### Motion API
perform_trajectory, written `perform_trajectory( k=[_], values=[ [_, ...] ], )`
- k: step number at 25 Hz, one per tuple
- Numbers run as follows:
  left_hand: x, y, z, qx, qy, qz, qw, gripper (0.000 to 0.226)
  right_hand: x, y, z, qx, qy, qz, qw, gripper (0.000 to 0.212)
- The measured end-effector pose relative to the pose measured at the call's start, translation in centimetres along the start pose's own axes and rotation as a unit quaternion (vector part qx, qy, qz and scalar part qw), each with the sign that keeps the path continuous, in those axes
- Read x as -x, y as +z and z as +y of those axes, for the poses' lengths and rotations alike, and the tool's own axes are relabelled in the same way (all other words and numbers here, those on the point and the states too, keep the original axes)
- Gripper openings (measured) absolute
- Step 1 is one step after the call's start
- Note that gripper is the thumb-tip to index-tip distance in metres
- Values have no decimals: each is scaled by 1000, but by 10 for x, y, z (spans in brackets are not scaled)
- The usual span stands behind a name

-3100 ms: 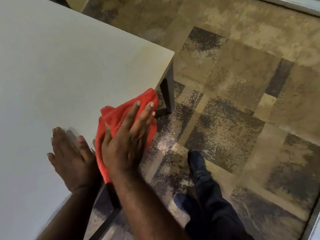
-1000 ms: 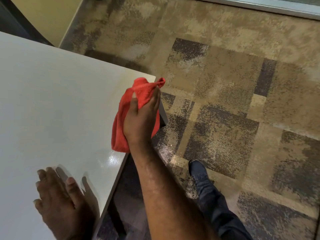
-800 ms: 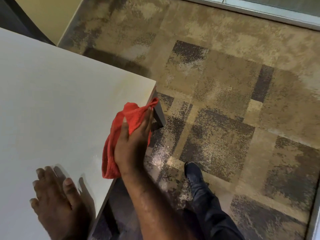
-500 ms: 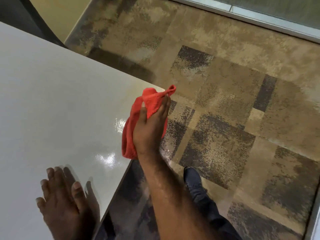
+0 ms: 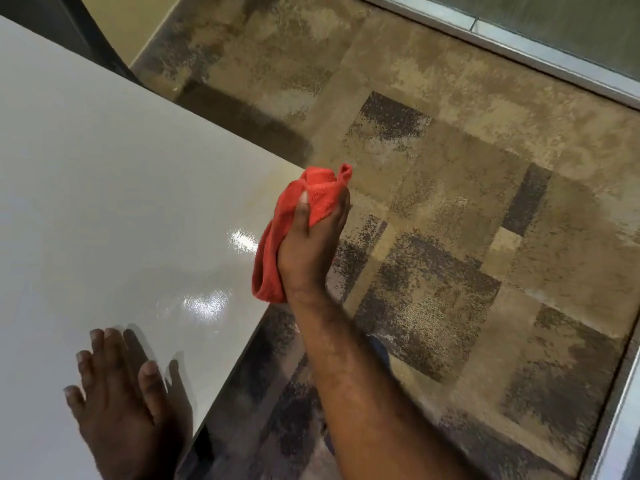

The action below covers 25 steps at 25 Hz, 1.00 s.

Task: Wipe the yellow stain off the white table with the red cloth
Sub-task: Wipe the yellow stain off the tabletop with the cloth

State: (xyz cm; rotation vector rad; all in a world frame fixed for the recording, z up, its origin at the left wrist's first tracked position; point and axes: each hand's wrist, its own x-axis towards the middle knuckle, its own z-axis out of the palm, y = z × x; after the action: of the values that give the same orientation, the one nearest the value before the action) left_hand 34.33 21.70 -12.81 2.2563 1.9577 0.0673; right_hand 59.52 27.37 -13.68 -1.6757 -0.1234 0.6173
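1. The right hand (image 5: 313, 247) is closed around the bunched red microfibre cloth (image 5: 277, 244): the thumb lies across the front of the cloth and the other fingers wrap round its far side, so the cloth is gripped firmly in the fist
2. The red cloth is crumpled into a long bundle. Its upper end comes out above the fingers as a small twisted tip, and its lower end hangs down beside the wrist
3. The cloth is at the far right corner of the glossy white rectangular table (image 5: 104, 202), over the table's right edge. Whether it touches the surface I cannot tell
4. The faint yellow stain (image 5: 266, 192) shows as a pale yellowish tint on the white top, just to the left of the cloth near that corner
5. The right forearm reaches from the lower middle of the view upward to the corner, and it passes over the floor beside the table, not over the table top
6. The left hand (image 5: 114, 407) lies flat on the table near its close edge, with fingers straight and a little spread, holding nothing; its reflection shows on the shiny top
7. Two bright light reflections are on the table between both hands
8. Around the table is a brown and beige patchwork carpet (image 5: 450, 237), and a metal strip (image 5: 519, 50) runs along its far side
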Motion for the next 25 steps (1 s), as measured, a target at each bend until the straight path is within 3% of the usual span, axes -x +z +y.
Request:
perform_trajectory(
  k=[4,9,14,18,22,25],
  values=[
    [-3,0,-4,23,23,24,999,60,-11,-1,-5,34,-4,4,999,59],
    [1,13,-11,3,8,65,998,60,-31,-4,-16,193,-82,-1,978,42],
    [1,20,-15,27,-4,98,995,65,-15,-16,-7,291,-185,-53,937,55],
    [2,19,-9,50,-21,101,993,62,39,-9,14,267,-145,-49,951,75],
    [-1,16,-7,48,-33,79,995,60,95,4,31,233,-89,-48,967,77],
    [0,14,-5,46,-37,76,995,60,82,7,27,224,-77,-38,971,79]
  ],
)
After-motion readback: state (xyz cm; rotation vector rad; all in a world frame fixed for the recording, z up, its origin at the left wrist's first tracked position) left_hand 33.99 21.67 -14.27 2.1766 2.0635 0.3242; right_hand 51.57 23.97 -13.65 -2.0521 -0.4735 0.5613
